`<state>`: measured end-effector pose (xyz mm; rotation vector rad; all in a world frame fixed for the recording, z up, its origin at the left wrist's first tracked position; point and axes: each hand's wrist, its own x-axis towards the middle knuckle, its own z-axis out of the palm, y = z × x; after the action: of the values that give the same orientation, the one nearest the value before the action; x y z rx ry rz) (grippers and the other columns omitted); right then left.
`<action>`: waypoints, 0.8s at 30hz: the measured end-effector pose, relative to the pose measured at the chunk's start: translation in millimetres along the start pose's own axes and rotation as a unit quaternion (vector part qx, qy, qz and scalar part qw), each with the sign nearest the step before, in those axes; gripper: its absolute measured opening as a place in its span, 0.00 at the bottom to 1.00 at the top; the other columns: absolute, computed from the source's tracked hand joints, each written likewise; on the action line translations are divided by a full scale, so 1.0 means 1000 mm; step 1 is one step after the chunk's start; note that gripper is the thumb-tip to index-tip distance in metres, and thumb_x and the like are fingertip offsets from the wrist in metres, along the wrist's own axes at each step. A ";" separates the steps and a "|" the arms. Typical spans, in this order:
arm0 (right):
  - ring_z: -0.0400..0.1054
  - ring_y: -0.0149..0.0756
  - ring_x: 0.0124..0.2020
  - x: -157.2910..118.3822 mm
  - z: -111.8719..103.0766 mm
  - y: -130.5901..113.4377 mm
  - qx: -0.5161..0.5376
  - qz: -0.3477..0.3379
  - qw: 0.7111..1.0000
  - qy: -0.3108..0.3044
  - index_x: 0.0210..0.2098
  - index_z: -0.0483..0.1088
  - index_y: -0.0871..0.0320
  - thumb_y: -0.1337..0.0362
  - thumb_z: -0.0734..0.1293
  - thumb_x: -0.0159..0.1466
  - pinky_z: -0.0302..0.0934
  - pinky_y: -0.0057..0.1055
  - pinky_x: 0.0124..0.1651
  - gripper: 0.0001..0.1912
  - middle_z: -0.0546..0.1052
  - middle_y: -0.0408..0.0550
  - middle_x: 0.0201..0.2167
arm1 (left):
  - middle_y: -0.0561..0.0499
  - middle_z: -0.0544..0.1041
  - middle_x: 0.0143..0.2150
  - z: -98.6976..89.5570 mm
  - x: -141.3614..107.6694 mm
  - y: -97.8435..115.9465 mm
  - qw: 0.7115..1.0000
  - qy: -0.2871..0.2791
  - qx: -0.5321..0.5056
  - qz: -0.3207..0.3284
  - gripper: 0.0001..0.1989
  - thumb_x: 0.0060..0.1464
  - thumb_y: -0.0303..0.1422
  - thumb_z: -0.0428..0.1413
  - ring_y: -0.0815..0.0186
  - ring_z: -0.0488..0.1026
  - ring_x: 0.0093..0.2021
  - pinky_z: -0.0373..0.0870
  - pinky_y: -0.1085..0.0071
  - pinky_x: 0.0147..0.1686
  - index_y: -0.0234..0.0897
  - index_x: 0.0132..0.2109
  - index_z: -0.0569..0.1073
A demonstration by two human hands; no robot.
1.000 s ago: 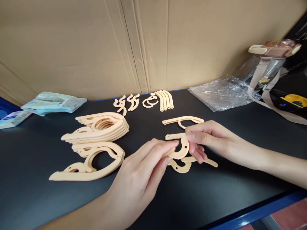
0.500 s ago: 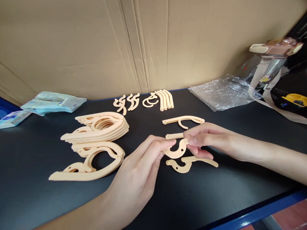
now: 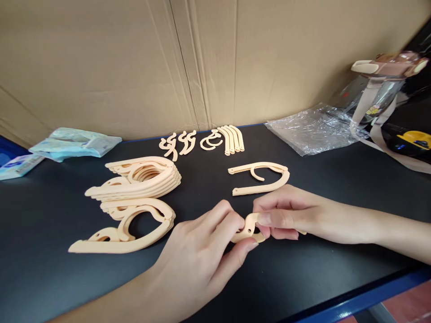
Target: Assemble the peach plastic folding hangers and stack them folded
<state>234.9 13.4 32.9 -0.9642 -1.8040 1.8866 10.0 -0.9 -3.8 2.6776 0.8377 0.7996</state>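
Note:
A small curved cream piece point(image 3: 249, 223) with a hole is held between my two hands. My left hand point(image 3: 208, 251) grips its left end, fingers closed, with the thumb beside another curved piece point(image 3: 260, 237) lower down. My right hand point(image 3: 289, 215) pinches its upper right end between thumb and fingers. Part of a slim cream piece shows under my right hand. Just beyond my hands lies a curved cream frame point(image 3: 278, 183) with an inner hook, open to the left.
Stacked cream hanger-like frames point(image 3: 134, 188) lie on the black table point(image 3: 202, 179) at left. Small hooks point(image 3: 186, 142) and curved arms point(image 3: 231, 140) sit at the back. Wipes packs point(image 3: 81, 143) are far left; clear plastic point(image 3: 310, 130) and a strapped bottle point(image 3: 380, 89) are right.
Both hands have moved nearer the table's front edge with the curved piece, over the loose pieces there. The lower arm of the frame behind them is now uncovered.

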 end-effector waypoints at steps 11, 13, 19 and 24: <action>0.54 0.25 0.24 -0.002 -0.001 0.000 -0.043 -0.002 0.999 -0.024 0.30 0.68 0.61 0.51 0.63 0.70 0.49 0.27 0.27 0.21 0.62 0.37 0.22 | 0.57 0.61 0.27 0.000 0.003 0.004 0.992 0.015 0.101 0.068 0.10 0.65 0.26 0.46 0.71 0.58 0.22 0.51 0.72 0.19 0.39 0.33 0.60; 0.56 0.25 0.24 -0.003 0.000 0.001 -0.092 -0.020 0.995 -0.022 0.31 0.70 0.61 0.51 0.60 0.72 0.50 0.26 0.27 0.22 0.62 0.37 0.21 | 0.58 0.61 0.27 0.001 0.002 0.004 0.993 0.020 0.097 0.070 0.09 0.63 0.25 0.46 0.70 0.59 0.23 0.52 0.72 0.20 0.40 0.33 0.60; 0.56 0.26 0.23 -0.005 -0.015 0.005 -0.355 -0.123 0.917 0.138 0.32 0.72 0.59 0.55 0.63 0.71 0.50 0.27 0.27 0.16 0.65 0.38 0.21 | 0.58 0.61 0.26 0.001 0.000 -0.003 0.992 0.015 0.121 0.011 0.09 0.63 0.26 0.45 0.70 0.59 0.22 0.52 0.72 0.22 0.41 0.33 0.57; 0.69 0.36 0.35 0.002 -0.038 0.014 -0.560 -0.157 0.792 0.186 0.40 0.76 0.58 0.57 0.66 0.69 0.58 0.31 0.37 0.12 0.76 0.49 0.36 | 0.61 0.58 0.23 0.001 -0.002 -0.005 0.987 0.009 0.156 -0.033 0.08 0.62 0.27 0.44 0.71 0.52 0.17 0.47 0.72 0.20 0.41 0.33 0.56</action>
<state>261.9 40.7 20.4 -1.1166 -2.5490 0.2262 6.8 2.0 -7.9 2.8933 1.1328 0.7302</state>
